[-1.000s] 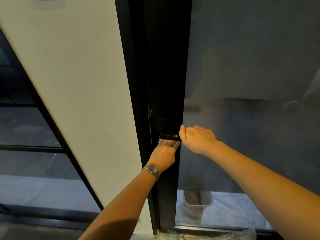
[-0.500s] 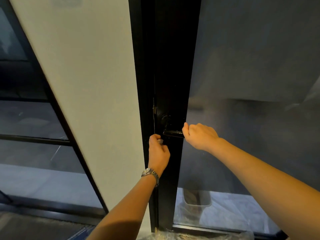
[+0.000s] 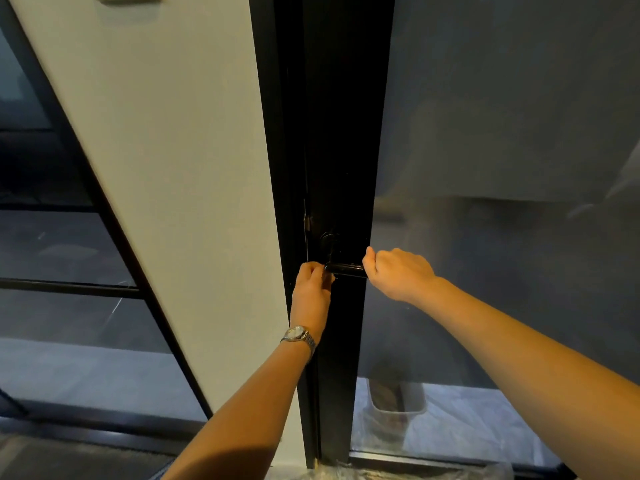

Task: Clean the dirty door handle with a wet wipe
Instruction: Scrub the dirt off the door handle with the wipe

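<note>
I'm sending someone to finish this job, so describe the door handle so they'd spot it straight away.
Find the black door frame between the pale wall and the frosted glass. Partway down it, the door handle is a short, glossy black horizontal bar, the only piece sticking sideways off that vertical frame.

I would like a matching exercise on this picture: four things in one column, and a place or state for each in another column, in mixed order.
1. right hand
2. left hand
3. watch
4. handle

a. on the left wrist
b. black and horizontal, between the hands
c. closed at the handle's left end
d. gripping the handle's right end

Pairs: 1-d, 2-c, 3-a, 4-b
</note>
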`<state>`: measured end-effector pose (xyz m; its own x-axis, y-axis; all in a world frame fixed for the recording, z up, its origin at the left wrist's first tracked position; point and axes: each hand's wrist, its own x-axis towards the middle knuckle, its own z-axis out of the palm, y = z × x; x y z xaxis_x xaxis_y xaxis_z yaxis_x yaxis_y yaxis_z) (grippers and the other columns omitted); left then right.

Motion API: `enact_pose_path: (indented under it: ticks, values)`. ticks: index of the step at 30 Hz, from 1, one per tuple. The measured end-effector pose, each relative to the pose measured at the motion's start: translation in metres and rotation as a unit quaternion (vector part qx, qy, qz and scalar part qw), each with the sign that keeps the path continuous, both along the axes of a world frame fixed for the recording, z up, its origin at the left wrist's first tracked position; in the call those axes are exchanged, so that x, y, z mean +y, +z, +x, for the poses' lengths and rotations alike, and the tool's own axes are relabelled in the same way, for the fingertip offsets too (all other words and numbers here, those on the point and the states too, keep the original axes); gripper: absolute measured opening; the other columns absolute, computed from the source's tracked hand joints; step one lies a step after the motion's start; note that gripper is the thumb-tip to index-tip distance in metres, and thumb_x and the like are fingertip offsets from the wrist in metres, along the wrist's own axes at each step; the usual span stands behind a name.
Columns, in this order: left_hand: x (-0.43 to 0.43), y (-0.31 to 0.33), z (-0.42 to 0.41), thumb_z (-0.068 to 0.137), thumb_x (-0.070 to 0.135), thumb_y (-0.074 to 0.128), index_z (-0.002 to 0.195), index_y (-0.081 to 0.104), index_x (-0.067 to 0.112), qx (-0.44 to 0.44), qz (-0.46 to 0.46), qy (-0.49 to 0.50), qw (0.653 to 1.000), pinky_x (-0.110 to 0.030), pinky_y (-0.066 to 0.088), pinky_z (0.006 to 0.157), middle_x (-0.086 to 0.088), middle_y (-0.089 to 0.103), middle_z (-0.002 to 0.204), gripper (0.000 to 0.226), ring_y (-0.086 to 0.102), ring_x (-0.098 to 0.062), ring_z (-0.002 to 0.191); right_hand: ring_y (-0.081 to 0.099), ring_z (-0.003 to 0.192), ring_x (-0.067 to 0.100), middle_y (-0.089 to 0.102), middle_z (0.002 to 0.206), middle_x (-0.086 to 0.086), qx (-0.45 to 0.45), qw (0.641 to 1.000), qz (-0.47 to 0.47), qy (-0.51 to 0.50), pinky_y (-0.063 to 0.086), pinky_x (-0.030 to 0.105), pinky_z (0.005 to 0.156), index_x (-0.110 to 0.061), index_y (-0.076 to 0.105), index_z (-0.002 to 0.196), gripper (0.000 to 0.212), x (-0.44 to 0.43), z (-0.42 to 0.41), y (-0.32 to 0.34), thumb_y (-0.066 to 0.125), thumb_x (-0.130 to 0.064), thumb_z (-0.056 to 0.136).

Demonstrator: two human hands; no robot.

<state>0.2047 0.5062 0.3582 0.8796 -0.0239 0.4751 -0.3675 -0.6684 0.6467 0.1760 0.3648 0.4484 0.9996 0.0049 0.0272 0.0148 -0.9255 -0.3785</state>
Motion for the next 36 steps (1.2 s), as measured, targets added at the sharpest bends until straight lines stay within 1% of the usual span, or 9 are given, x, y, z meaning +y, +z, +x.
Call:
enact_pose_path:
  ticks: [6, 9, 12, 14, 17, 21, 26, 29, 36]
  values:
    - [-0.01, 0.001, 0.001, 0.081, 0.007, 0.061, 0.102, 0.063, 0.007, -0.047, 0.146, -0.038, 0.987, -0.038, 0.054, 0.071, -0.012, 0.064, 0.097, 0.021, 0.062, -0.032, 0.083, 0.034, 0.045, 0.022, 0.036, 0.05, 0.003, -0.028, 1.0, -0.006, -0.004, 0.035, 0.033, 0.053, -0.012, 0.033, 0.055, 0.053, -0.001, 0.002, -0.002, 0.017, -0.027, 0.102]
    - [-0.004, -0.001, 0.016, 0.055, 0.017, 0.084, 0.077, 0.074, 0.014, -0.195, 0.347, -0.062, 0.915, -0.033, 0.057, 0.067, -0.003, 0.072, 0.081, 0.024, 0.069, -0.024, 0.079, 0.034, 0.047, 0.022, 0.037, 0.053, 0.004, -0.02, 1.0, -0.017, 0.003, 0.032, 0.034, 0.052, -0.011, 0.036, 0.061, 0.047, -0.001, 0.002, -0.002, 0.017, -0.025, 0.102]
    - [-0.008, -0.006, 0.009, 0.072, 0.008, 0.07, 0.107, 0.066, 0.006, -0.134, 0.473, -0.138, 0.859, -0.046, 0.049, 0.091, -0.013, 0.062, 0.119, 0.035, 0.054, -0.034, 0.115, 0.034, 0.047, 0.022, 0.037, 0.053, 0.004, -0.02, 0.999, -0.031, 0.003, 0.032, 0.034, 0.052, -0.012, 0.033, 0.059, 0.047, 0.0, -0.001, 0.0, 0.019, -0.025, 0.102]
    - [-0.008, -0.024, 0.005, 0.085, 0.009, 0.054, 0.12, 0.056, 0.003, -0.132, 0.613, -0.134, 0.768, -0.048, 0.034, 0.106, -0.016, 0.047, 0.136, 0.035, 0.034, -0.036, 0.133, 0.032, 0.046, 0.021, 0.037, 0.053, 0.004, -0.019, 0.999, -0.041, -0.001, 0.026, 0.031, 0.046, -0.01, 0.035, 0.066, 0.041, 0.002, -0.003, 0.0, 0.02, -0.023, 0.102]
    - [-0.002, -0.039, 0.006, 0.086, 0.01, 0.056, 0.119, 0.056, 0.001, -0.121, 0.665, -0.12, 0.728, -0.044, 0.02, 0.114, -0.018, 0.047, 0.137, 0.034, 0.032, -0.035, 0.135, 0.031, 0.044, 0.02, 0.036, 0.05, 0.003, -0.026, 0.998, -0.059, -0.002, 0.021, 0.029, 0.043, -0.006, 0.047, 0.069, 0.049, 0.001, -0.003, -0.001, 0.018, -0.026, 0.102]
    - [0.001, -0.039, 0.007, 0.069, 0.026, 0.076, 0.101, 0.07, 0.014, -0.145, 0.652, -0.152, 0.728, -0.034, 0.037, 0.106, -0.004, 0.066, 0.118, 0.035, 0.054, -0.023, 0.12, 0.033, 0.043, 0.021, 0.036, 0.047, 0.003, -0.043, 0.997, -0.058, 0.002, 0.026, 0.029, 0.044, -0.01, 0.036, 0.051, 0.057, 0.002, -0.002, -0.001, 0.017, -0.03, 0.102]
    - [-0.002, -0.031, 0.013, 0.058, 0.018, 0.083, 0.1, 0.07, 0.015, -0.171, 0.44, -0.164, 0.866, -0.032, 0.052, 0.088, -0.005, 0.069, 0.107, 0.044, 0.065, -0.022, 0.1, 0.035, 0.043, 0.02, 0.037, 0.048, 0.003, -0.035, 0.999, -0.035, -0.005, 0.029, 0.03, 0.045, -0.011, 0.036, 0.054, 0.055, 0.001, -0.003, -0.001, 0.017, -0.029, 0.102]
    - [-0.015, -0.015, 0.001, 0.085, 0.004, 0.054, 0.116, 0.056, 0.016, -0.015, 0.069, -0.072, 0.995, -0.026, 0.053, 0.074, -0.008, 0.053, 0.116, 0.032, 0.062, -0.021, 0.085, 0.033, 0.042, 0.02, 0.036, 0.047, 0.003, -0.036, 0.998, -0.042, -0.004, 0.027, 0.029, 0.044, -0.011, 0.036, 0.054, 0.055, 0.0, -0.002, -0.002, 0.017, -0.028, 0.102]
    - [-0.033, -0.002, -0.013, 0.089, -0.003, 0.044, 0.115, 0.054, 0.007, 0.147, -0.367, 0.105, 0.913, -0.031, 0.053, 0.081, -0.012, 0.052, 0.116, 0.03, 0.058, -0.024, 0.098, 0.034, 0.046, 0.022, 0.037, 0.051, 0.003, -0.032, 0.999, -0.014, -0.015, 0.031, 0.031, 0.05, -0.026, 0.017, 0.057, 0.045, 0.001, 0.0, -0.004, 0.019, -0.02, 0.102]
